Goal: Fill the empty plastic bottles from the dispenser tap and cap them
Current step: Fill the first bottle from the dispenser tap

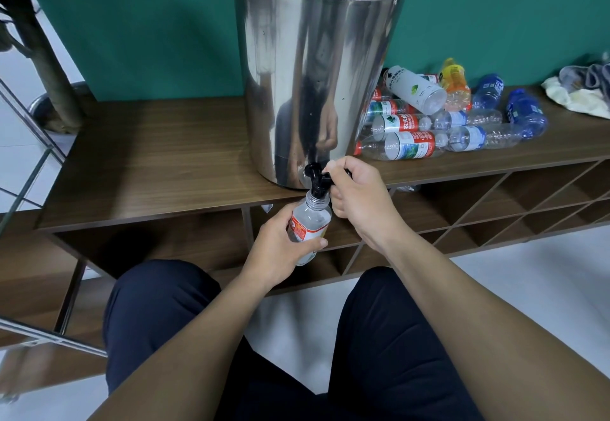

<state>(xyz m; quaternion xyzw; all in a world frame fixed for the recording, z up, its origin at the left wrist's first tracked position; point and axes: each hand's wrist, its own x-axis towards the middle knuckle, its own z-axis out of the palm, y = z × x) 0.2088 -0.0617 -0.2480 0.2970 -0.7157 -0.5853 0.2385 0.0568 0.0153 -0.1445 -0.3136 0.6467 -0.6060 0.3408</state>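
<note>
Left hand (pixel 280 249) wraps its grip around a clear bottle (pixel 308 222), red-and-white label unreadable, neck tucked right under the black tap (pixel 317 180); contents hard to judge; right hand (pixel 358 196), just beside, grips the tap lever; above both, the steel dispenser (pixel 317 74) on the counter (pixel 148 163); right of it, a heap of capless bottles (pixel 439 120), print too small to read.

A wood-grain shelf unit (pixel 158 156) carries a steel dispenser (pixel 317 84), a heap of empty plastic bottles (pixel 439 120) beside it, and crumpled cloths (pixel 581 90) further right.
</note>
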